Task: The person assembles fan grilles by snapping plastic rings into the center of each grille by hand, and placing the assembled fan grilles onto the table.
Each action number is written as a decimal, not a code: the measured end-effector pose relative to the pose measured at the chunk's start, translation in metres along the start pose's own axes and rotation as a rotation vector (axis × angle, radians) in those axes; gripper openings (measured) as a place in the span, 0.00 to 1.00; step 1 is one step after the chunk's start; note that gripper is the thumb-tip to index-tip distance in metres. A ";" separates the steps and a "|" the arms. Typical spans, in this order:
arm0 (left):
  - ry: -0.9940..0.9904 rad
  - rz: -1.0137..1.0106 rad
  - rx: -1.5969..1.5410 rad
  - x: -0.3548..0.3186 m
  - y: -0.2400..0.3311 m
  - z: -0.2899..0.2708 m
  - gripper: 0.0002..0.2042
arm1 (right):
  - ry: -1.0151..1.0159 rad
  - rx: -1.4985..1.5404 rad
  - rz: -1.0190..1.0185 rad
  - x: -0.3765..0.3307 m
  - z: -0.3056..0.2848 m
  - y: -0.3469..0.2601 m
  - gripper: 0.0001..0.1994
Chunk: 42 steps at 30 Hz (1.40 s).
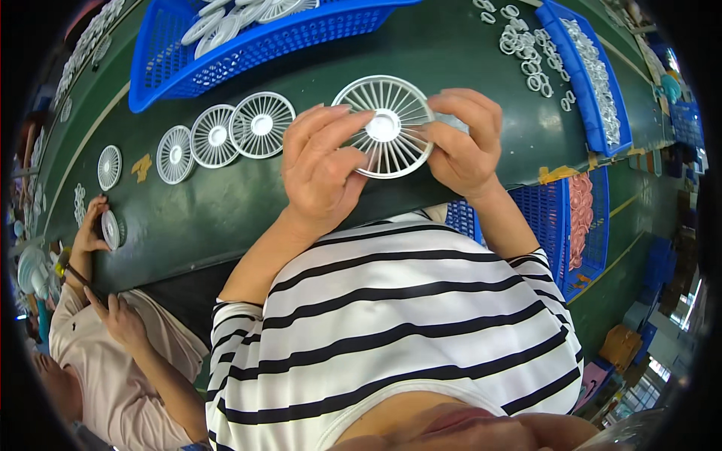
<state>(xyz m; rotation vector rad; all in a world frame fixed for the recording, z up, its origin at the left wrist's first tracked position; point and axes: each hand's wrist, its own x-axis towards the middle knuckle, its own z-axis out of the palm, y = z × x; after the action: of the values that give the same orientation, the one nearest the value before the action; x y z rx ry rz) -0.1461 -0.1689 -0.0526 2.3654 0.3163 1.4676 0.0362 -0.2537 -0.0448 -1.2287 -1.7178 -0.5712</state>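
Note:
A white spoked wheel (383, 126) is held up over the green table between my two hands. My left hand (320, 169) is closed on its left side, a fingertip reaching toward the hub. On the opposite side, my right hand (468, 146) pinches the rim between thumb and fingers. Behind my right fingers shows part of a pale grey thing (453, 122); I cannot tell whether it is held or lies on the table. To the left of my left hand lie similar wheels: one (262, 125) overlaps a second (216, 136), with a third (175, 155) beside them.
A blue basket (263, 43) of white wheels stands at the back. Loose silvery rings (530, 56) lie at the far right, beside a blue tray (571, 75) full of small parts. Below the table edge, a blue crate (560, 225) stands by pink parts (580, 218). A co-worker's hand (92, 225) touches another wheel (113, 229) at left.

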 end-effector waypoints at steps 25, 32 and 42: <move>-0.406 -0.466 0.875 -0.031 -0.015 -0.038 0.21 | -0.560 -0.815 1.007 -0.061 -0.088 0.153 0.13; -0.047 -0.268 0.671 -0.001 -0.029 -0.051 0.14 | -0.356 -0.423 0.787 -0.047 -0.073 0.115 0.08; -0.697 -0.693 0.885 0.141 -0.151 -0.060 0.28 | -0.312 -0.073 0.766 -0.031 -0.048 0.076 0.05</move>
<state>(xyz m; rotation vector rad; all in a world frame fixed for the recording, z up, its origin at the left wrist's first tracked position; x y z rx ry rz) -0.1397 0.0305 0.0280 2.7049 1.6182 0.1197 0.1271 -0.2766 -0.0597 -1.9571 -1.3111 0.0238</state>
